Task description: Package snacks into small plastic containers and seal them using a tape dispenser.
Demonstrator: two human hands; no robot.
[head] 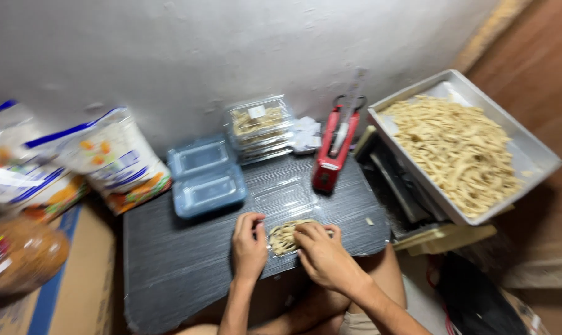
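A small home food-packing corner: metal tray [529,146] of noodles [458,152], stacked clear containers [260,127].

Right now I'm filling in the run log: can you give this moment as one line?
left hand: steadies clear container | right hand: presses noodles in | noodle tray: right | table: dark

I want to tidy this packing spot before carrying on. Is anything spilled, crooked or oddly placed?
Yes: the metal tray heaped with noodles sits tilted on things to the right of the dark board, not flat. A stray noodle bit lies on the board near the right hand. The stacked filled containers lean slightly.
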